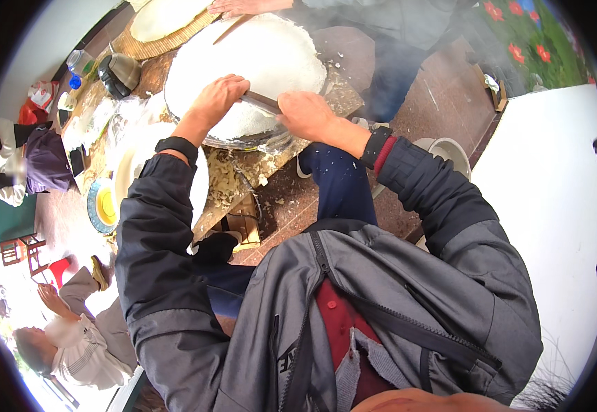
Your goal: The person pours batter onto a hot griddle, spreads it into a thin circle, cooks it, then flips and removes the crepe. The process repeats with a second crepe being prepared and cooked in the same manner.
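Head view. Upper centre of the frame: your left hand (221,99) and right hand (307,117) are apart, each clamped on one end of the bar (264,103), which lies across the white sheet (264,55) on the griddle (238,145). Uneven pressure could tear the sheet; a dropped wrist could burn if the griddle is hot; reaching farther up could bring the bar against the co-worker's hand (247,6).

"Count the hands at the desk (348,100)."
"Three: the wearer's left hand (220,98), the wearer's right hand (307,115), one co-worker's hand (243,7)."
"Flat strips (263,102) (233,29)?"
"Two of them."
"Big pale discs (264,58) (167,17)?"
"Also two."
"Woven trays (165,47)?"
"Just one."
"Kettles (123,70)?"
"Only the one."
"Blue-rimmed dishes (92,206)?"
"One again."
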The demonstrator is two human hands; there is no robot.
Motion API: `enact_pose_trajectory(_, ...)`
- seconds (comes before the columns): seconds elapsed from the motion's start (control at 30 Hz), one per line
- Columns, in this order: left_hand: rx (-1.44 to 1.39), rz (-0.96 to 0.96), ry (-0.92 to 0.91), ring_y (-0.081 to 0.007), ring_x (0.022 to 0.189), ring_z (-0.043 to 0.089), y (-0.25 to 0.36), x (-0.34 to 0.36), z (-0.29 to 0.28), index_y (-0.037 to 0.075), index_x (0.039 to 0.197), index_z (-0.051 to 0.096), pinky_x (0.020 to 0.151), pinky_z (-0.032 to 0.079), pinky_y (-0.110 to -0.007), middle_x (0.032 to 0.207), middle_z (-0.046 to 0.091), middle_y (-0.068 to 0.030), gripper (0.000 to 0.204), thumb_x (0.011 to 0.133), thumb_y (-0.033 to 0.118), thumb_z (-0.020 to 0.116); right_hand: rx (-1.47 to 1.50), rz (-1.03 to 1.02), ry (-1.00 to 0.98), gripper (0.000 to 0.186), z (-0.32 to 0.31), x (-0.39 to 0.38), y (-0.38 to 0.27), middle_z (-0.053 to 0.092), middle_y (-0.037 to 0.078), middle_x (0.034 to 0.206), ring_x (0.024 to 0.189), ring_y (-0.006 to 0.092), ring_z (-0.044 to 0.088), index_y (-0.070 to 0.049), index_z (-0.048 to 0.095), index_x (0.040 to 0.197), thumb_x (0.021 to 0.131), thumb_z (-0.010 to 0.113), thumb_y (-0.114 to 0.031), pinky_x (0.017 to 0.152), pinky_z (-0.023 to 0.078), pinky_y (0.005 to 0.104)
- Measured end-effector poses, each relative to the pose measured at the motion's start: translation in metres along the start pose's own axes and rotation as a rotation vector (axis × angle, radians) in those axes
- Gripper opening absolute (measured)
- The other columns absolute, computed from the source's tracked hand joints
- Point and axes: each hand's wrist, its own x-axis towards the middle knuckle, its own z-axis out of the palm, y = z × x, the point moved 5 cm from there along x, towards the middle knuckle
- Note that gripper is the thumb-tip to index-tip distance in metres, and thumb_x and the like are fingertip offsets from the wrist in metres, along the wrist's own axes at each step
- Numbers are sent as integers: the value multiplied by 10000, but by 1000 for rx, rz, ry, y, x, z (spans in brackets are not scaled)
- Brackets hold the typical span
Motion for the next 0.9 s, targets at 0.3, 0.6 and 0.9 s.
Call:
enact_pose_trajectory(0.3,-5,-5,-51,-294,906,576,-24,-32,-10,25,834,504,779,470,-391,843,580,-95,134,766,29,619,73,34,-55,152,14,18,-39,664,185,884,858,365,653,-8,636,841,805,601,-151,743,521,451)
enact_pose_trajectory(0.6,-9,-294,3,-341,939,583,-88,-68,-27,21,896,528,775,470,-418,894,606,-127,183,762,15,653,118,-12,-131,177,22,99,-48,674,159,885,838,311,671,-29,658,896,829,601,-182,766,534,414)
enact_pose_trajectory(0.9,128,-366,282,-266,784,575,-15,-73,-16,43,820,473,705,478,-398,775,546,-108,173,841,118,627,-68,-426,56,173,-16,90,-14,627,107,917,944,270,609,-48,596,887,833,656,-201,818,476,415)
